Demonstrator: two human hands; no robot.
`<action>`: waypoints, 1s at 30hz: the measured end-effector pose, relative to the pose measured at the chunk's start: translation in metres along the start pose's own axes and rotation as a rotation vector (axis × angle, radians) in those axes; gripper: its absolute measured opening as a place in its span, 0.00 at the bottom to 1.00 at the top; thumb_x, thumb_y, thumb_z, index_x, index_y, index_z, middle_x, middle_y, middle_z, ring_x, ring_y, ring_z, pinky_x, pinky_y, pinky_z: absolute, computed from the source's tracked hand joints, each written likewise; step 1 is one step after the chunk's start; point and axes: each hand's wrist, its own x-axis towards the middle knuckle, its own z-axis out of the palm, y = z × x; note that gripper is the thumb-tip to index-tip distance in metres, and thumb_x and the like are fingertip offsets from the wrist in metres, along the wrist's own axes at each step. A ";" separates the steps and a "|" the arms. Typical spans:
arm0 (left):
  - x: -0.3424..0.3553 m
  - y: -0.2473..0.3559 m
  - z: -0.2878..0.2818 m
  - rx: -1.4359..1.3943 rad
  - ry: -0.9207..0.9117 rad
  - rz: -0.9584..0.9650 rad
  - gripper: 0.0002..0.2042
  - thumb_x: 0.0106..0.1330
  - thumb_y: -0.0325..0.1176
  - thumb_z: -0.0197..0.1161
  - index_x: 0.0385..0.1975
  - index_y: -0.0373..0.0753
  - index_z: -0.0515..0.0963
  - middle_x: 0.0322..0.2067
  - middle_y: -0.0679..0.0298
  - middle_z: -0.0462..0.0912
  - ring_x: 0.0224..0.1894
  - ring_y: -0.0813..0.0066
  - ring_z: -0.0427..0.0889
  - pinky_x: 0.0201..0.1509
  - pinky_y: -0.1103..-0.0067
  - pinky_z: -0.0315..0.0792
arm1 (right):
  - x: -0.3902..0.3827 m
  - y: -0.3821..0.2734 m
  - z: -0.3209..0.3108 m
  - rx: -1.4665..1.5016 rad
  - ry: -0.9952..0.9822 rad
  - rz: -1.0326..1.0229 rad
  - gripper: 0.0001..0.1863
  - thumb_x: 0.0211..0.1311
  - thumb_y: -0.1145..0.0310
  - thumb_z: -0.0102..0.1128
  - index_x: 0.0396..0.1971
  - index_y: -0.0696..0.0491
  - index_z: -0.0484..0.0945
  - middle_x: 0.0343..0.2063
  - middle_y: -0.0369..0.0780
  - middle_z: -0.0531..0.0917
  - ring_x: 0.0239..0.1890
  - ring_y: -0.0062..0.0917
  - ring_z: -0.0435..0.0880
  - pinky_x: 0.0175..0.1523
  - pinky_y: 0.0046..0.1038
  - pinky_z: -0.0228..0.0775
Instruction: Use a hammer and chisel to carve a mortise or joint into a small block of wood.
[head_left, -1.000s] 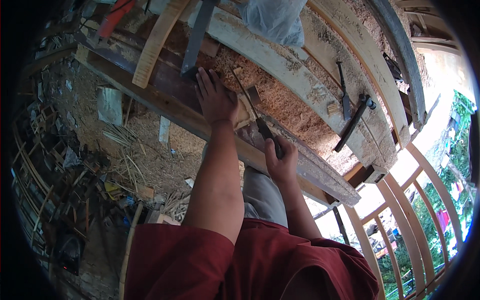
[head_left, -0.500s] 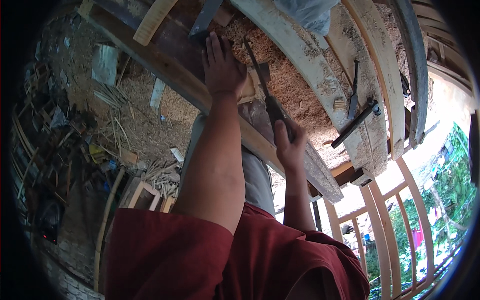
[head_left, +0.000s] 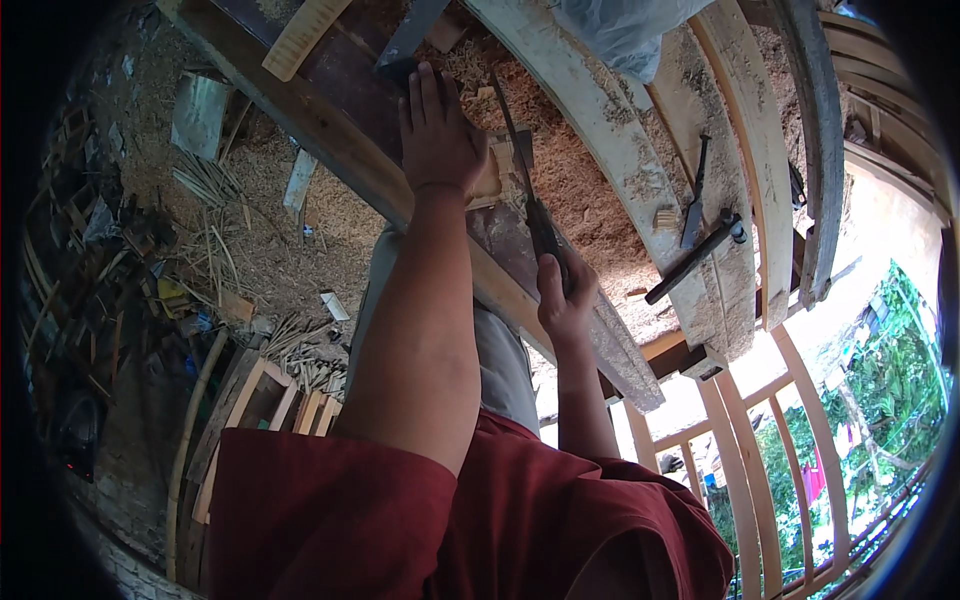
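Observation:
My left hand (head_left: 440,145) lies with its fingers stretched out over a pale wooden piece (head_left: 487,183) on a dark-topped wooden beam (head_left: 345,80). Its fingertips reach a dark block at the end of a flat grey bar (head_left: 412,38). In my right hand (head_left: 566,300) is the dark handle of a handsaw (head_left: 541,230). The saw's narrow blade points away from me, beside the pale piece and my left hand. Whether its teeth touch the wood I cannot tell.
Curved pale boards (head_left: 600,120) lie to the right, bearing a hammer (head_left: 695,258), a chisel (head_left: 694,205) and a plastic bag (head_left: 625,35). Sawdust (head_left: 590,205) covers the ground between the beam and boards. Wood scraps (head_left: 210,180) litter the left; a wooden railing (head_left: 735,450) stands lower right.
The view has shifted slightly, moving most things a little left. The saw now stands a bit steeper in my right hand. My left hand keeps its place on the wood.

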 end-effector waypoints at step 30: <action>0.000 0.004 -0.003 0.002 -0.050 -0.006 0.40 0.64 0.42 0.59 0.77 0.37 0.59 0.80 0.49 0.51 0.82 0.51 0.51 0.83 0.53 0.52 | 0.015 -0.004 0.013 -0.027 0.051 0.025 0.19 0.69 0.62 0.61 0.23 0.60 0.73 0.16 0.48 0.69 0.18 0.32 0.67 0.28 0.37 0.61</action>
